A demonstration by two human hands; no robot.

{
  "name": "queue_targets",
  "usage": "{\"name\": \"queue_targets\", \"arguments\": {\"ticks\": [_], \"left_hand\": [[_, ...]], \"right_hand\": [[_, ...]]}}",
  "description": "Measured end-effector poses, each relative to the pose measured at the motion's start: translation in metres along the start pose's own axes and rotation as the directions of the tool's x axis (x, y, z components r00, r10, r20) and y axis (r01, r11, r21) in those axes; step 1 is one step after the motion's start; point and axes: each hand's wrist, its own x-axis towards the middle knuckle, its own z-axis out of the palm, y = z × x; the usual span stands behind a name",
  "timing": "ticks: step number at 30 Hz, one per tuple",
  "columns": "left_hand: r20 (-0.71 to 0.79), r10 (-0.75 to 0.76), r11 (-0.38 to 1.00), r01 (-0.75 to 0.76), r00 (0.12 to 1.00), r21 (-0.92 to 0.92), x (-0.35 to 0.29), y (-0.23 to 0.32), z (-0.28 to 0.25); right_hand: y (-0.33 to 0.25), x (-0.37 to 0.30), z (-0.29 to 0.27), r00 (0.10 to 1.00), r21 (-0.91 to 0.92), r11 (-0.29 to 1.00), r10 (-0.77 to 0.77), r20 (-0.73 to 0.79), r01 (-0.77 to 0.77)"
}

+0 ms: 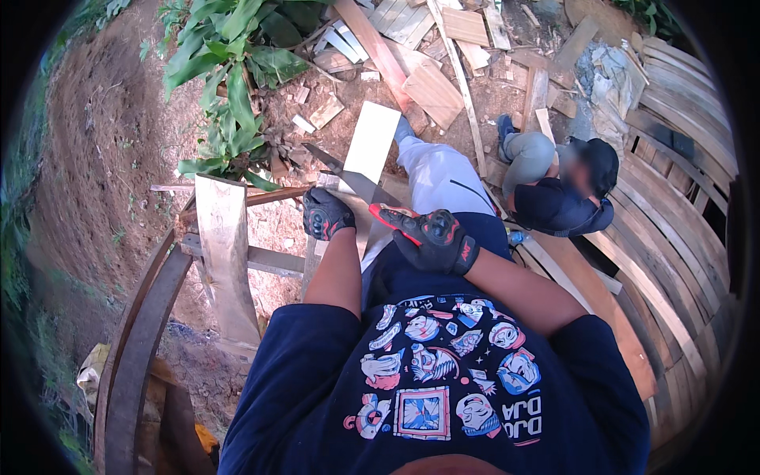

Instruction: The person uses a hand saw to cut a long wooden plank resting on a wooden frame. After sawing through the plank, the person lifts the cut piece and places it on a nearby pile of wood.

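Observation:
My right hand (437, 240), in a black and red glove, is closed round the red handle of a hand saw (360, 184). Its dark blade points up and to the left, crossing over a pale wooden board (372, 134) that shows bright white in the sun. My left hand (327, 214), gloved too, has its fingers curled over the board just left of the blade. The grip of those fingers underneath is hidden. The board slants away from my body, beside my leg.
At right another person (566, 186) sits near stacked planks (673, 237). Wood offcuts (434, 91) litter the far ground by a leafy plant (237, 71). To the left, an upright plank (223, 253) leans by a wooden frame (138, 364).

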Motion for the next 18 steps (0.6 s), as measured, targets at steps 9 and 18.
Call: {"name": "queue_targets", "arguments": {"ticks": [9, 18], "left_hand": [[0.02, -0.074, 0.992, 0.076, 0.997, -0.098, -0.003, 0.012, -0.01], [-0.026, -0.059, 0.998, 0.058, 0.998, -0.012, -0.003, 0.003, 0.003]], "right_hand": [[0.009, -0.003, -0.004, 0.969, -0.046, 0.999, 0.023, 0.244, -0.012], [0.018, -0.002, -0.007, 0.997, 0.029, 0.998, -0.062, 0.035, 0.061]]}}
